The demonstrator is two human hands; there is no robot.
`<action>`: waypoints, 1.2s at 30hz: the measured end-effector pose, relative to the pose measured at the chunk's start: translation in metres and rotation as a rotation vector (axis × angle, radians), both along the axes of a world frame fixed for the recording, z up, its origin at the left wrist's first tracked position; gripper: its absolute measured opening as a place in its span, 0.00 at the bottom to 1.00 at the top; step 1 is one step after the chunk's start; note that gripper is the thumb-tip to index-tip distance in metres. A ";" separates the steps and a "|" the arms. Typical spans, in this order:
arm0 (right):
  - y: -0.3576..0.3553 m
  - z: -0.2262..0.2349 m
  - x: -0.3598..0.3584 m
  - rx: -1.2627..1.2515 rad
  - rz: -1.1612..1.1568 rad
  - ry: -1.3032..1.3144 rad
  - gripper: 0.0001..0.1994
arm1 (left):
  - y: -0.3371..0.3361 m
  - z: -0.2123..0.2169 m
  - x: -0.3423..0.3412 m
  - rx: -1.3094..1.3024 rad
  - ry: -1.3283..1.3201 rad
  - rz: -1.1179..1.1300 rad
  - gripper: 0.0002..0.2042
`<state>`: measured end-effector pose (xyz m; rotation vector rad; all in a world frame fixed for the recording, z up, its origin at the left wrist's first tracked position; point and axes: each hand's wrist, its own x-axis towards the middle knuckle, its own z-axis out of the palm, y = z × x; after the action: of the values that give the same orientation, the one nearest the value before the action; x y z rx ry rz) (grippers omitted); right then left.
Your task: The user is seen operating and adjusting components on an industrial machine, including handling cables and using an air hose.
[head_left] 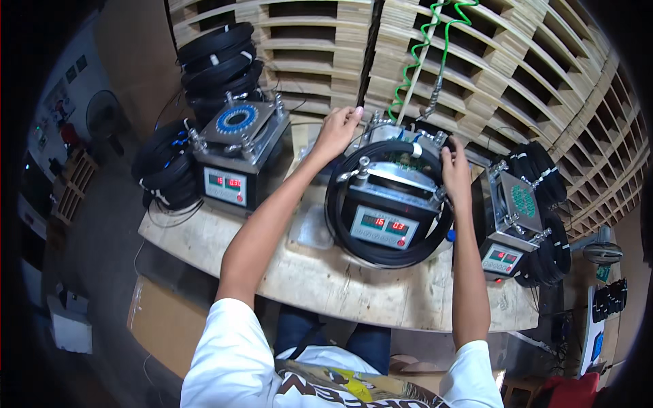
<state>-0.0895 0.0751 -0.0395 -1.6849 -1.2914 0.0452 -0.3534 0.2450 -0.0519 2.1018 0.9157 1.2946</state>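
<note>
A coil of black cable (350, 246), bound with a white tie, rings the front of the middle test machine (425, 216), whose panel has red digits. My left hand (338, 131) is above the coil's upper left, thumb and fingers drawn together at the machine's rear left; what they pinch is too small to make out. At the coil's upper right, my right hand (457, 171) has its fingers curled about the black cable, beside a metal clamp. The machine's metal top fixture (401, 178) shows through the ring, partly covered by the coil.
Similar machines stand left (228, 180) and right (503, 255) on the wooden table (299, 275). Black cable coils are stacked at far left (218, 51) and right (544, 234). Green spiral air hoses (416, 58) hang behind, before wooden pallets (299, 34). A clear tray (311, 230) lies left of the coil.
</note>
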 end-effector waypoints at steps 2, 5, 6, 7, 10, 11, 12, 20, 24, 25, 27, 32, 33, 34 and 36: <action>-0.003 -0.002 0.012 0.111 -0.010 -0.040 0.20 | -0.059 0.021 -0.018 0.048 -0.083 -0.052 0.18; -0.005 0.003 0.015 0.048 -0.026 -0.012 0.20 | -0.118 0.026 -0.054 0.110 0.153 -0.108 0.17; -0.003 0.001 0.020 0.052 -0.026 -0.031 0.20 | -0.128 0.025 -0.061 0.177 0.204 -0.152 0.17; -0.001 -0.001 0.017 0.058 -0.017 -0.040 0.20 | -0.127 0.020 -0.067 0.207 0.234 -0.249 0.16; 0.001 -0.004 0.014 0.042 -0.013 -0.024 0.20 | -0.128 0.011 -0.068 0.175 0.259 -0.173 0.14; 0.000 -0.005 0.015 0.052 -0.020 -0.070 0.20 | -0.130 0.011 -0.067 0.118 0.325 -0.122 0.12; -0.001 -0.005 0.017 0.063 -0.028 -0.116 0.20 | -0.133 0.012 -0.066 0.120 0.322 -0.123 0.12; -0.006 0.002 0.009 0.055 -0.027 -0.089 0.19 | -0.142 0.005 -0.056 0.095 0.160 -0.068 0.11; -0.008 0.004 0.006 0.007 -0.051 -0.035 0.19 | -0.153 0.004 -0.046 -0.143 0.015 -0.243 0.09; -0.007 0.004 0.006 0.027 -0.046 -0.074 0.19 | -0.165 0.012 -0.041 -0.170 0.010 -0.328 0.09; -0.009 0.004 0.009 0.052 -0.039 -0.097 0.19 | -0.167 0.008 -0.024 -0.096 0.002 -0.419 0.09; -0.007 0.001 -0.001 0.119 -0.036 -0.068 0.17 | -0.167 0.012 -0.011 -0.197 0.008 -0.311 0.12; -0.006 -0.003 0.008 0.151 -0.056 -0.075 0.17 | -0.166 0.010 -0.001 -0.132 0.014 -0.274 0.12; -0.003 -0.007 0.010 0.181 -0.062 -0.074 0.17 | -0.165 0.007 0.003 -0.070 0.024 -0.224 0.12; -0.006 -0.009 0.019 0.261 -0.056 0.012 0.16 | -0.167 0.008 0.016 -0.115 0.103 -0.140 0.13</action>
<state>-0.0707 0.0689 -0.0481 -1.4934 -1.1847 -0.1406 -0.3378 0.0776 -0.0441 2.1180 0.8481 1.0472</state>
